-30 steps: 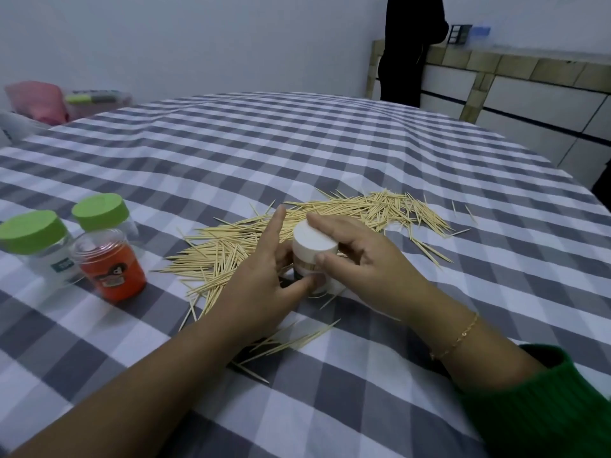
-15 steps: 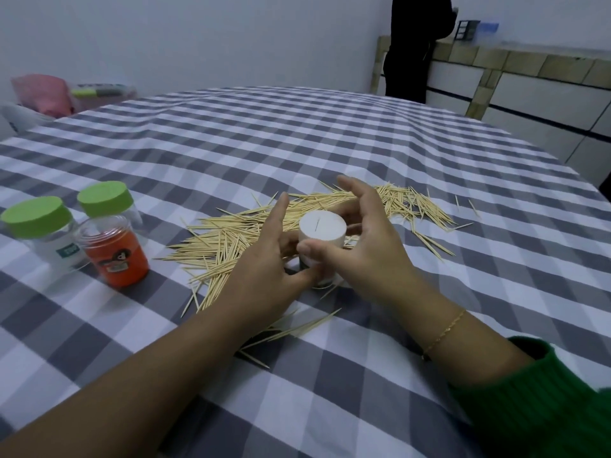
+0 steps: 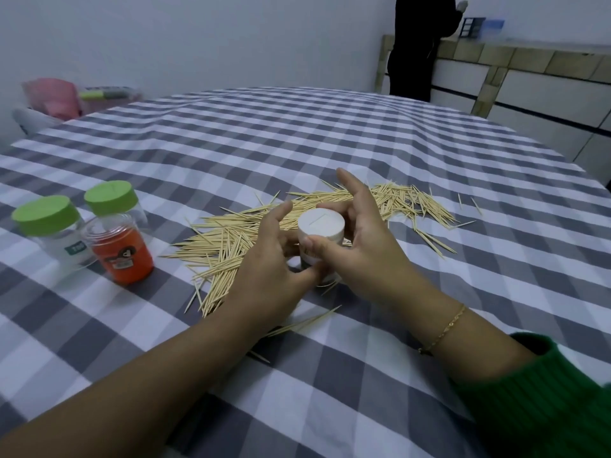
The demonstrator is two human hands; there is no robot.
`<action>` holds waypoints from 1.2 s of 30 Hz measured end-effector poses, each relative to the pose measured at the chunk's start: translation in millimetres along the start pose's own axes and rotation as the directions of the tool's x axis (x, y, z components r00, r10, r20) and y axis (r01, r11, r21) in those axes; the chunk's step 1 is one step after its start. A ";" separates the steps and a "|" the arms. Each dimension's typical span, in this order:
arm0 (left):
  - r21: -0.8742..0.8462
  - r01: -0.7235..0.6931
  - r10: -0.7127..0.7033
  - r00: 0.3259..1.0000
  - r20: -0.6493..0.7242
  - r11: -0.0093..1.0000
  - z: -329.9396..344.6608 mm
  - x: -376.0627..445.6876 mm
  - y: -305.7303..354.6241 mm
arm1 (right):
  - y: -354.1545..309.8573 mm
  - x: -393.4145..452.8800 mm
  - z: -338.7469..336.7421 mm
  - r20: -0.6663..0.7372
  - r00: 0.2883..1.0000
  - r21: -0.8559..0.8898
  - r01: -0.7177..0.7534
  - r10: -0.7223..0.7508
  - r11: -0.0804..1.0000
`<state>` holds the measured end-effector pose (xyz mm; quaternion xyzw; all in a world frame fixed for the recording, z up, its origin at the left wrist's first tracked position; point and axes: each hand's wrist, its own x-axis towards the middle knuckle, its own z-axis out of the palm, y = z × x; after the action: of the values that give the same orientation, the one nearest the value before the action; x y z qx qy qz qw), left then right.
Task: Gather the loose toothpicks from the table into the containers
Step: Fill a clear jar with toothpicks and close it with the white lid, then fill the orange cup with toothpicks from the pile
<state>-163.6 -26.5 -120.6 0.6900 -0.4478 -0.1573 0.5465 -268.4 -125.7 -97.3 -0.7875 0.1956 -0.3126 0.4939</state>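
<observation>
A thick green ribbed-knit sleeve (image 3: pixel 549 401) is worn on the right arm, its cuff pushed up well short of the wrist. A thin gold chain bracelet (image 3: pixel 443 331) is seen around the right wrist. The left forearm (image 3: pixel 139 391) is bare; no sleeve shows.

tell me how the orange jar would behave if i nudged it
The orange jar has no lid and looks squat, so it would probably slide on the cloth rather than tip. It seems small and plastic, so likely light. On its side, its round wall would probably let it roll.
</observation>
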 end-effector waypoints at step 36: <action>0.100 0.307 -0.313 0.948 0.057 0.947 -25.4 203.7 -2.6 | 11.7 202.1 -16.3 0.022 0.981 -0.504 -0.155 0.193 0.850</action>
<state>-32.5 -171.8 -58.4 0.7695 -0.3597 -0.2456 0.4670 -132.4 -266.1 -42.2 -0.8781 0.3224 -0.1767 0.3061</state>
